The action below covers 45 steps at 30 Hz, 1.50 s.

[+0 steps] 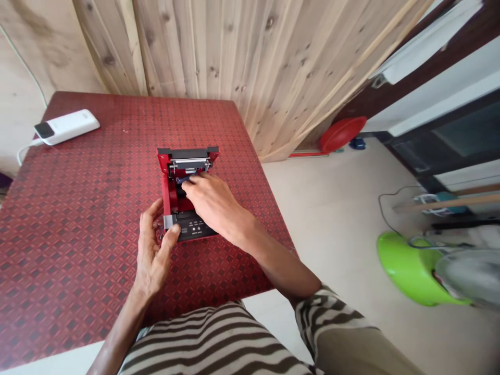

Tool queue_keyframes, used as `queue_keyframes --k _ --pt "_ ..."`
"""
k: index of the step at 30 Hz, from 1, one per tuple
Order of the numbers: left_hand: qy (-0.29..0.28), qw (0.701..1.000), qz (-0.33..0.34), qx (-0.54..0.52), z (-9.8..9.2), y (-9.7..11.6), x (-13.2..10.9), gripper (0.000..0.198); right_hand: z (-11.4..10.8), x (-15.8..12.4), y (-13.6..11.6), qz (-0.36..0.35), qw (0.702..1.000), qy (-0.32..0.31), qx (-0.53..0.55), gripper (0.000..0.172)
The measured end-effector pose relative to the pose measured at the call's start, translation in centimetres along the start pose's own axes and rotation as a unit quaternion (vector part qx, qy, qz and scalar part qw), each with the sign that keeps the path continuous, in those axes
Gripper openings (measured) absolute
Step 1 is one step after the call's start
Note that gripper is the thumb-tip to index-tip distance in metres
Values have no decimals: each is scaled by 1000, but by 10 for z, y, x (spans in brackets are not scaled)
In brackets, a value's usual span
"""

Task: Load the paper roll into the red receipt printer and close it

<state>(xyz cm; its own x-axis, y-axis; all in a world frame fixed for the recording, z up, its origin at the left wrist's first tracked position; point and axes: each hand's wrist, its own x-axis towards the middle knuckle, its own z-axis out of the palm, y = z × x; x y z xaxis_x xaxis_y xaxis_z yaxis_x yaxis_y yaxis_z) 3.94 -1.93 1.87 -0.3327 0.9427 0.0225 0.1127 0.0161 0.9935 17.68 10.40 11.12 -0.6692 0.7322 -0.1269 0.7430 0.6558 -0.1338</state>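
Note:
A small red and black printer stands on the table with its lid raised, showing a roller and metal bar inside. My left hand grips its near left corner, thumb on the black front panel and fingers along the side. Over the open body reaches my right hand, its fingers bent down into the compartment. At those fingertips shows a dark blue, cloth-like piece, mostly covered by the hand. The compartment's right side is hidden behind my right hand.
Red patterned covering spreads over the table. A white power bank with a cable lies at the far left. A plank wall rises behind. On the floor to the right are a green stool-like plastic thing and a red basin.

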Motion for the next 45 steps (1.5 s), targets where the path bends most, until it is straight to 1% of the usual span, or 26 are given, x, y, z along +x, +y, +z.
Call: queue_keyframes --k 5,10,14,16,19,25,27,28,30,32,33,35,37,39,42,44,45 --pt "0 1000 -7 1 -2 -7 1 69 5 4 2 -10 1000 -9 -24 27" --pt "-8 1000 -9 -12 -3 -10 2 67 4 14 -1 14 999 -16 -36 31" --pt "-5 1000 -6 -11 -4 -12 2 68 3 17 -2 -8 997 -42 -61 38" --pt "-5 1000 -7 -13 -4 -14 2 68 3 16 0 -18 996 -48 -67 37" --pt "-11 1000 -8 -14 -5 -15 2 69 2 12 2 -14 997 -36 -63 30" --pt "-2 1000 -8 -4 -4 -12 3 71 -6 -1 8 -26 1000 -6 -15 20" --pt "0 1000 -10 -7 -4 -10 3 69 -9 -11 13 -41 998 15 39 15" --pt "1 1000 -12 -9 -4 -9 3 69 -11 -18 18 -54 995 35 83 14" --pt "3 1000 -15 -8 -4 -8 4 67 -15 -35 29 -88 972 89 199 15" --pt "6 1000 -17 -6 -4 -8 6 68 -18 -57 44 -109 931 142 319 20" --pt "8 1000 -19 -6 -4 -8 6 68 -18 -69 52 -107 908 158 372 22" --pt "11 1000 -24 -5 -4 -6 8 65 -13 -93 66 -84 869 152 463 30" --pt "19 1000 -18 -5 -3 -4 9 60 0 -114 76 -44 832 130 537 42" --pt "29 1000 -2 -7 -2 -1 10 55 20 -129 83 -9 792 116 599 52" --pt "39 999 34 0 0 -1 11 56 55 -137 84 23 733 117 669 57" --pt "38 998 52 13 0 -4 11 60 73 -136 80 39 711 117 693 56" --pt "40 998 56 15 0 -6 11 62 78 -135 77 46 707 118 695 54"
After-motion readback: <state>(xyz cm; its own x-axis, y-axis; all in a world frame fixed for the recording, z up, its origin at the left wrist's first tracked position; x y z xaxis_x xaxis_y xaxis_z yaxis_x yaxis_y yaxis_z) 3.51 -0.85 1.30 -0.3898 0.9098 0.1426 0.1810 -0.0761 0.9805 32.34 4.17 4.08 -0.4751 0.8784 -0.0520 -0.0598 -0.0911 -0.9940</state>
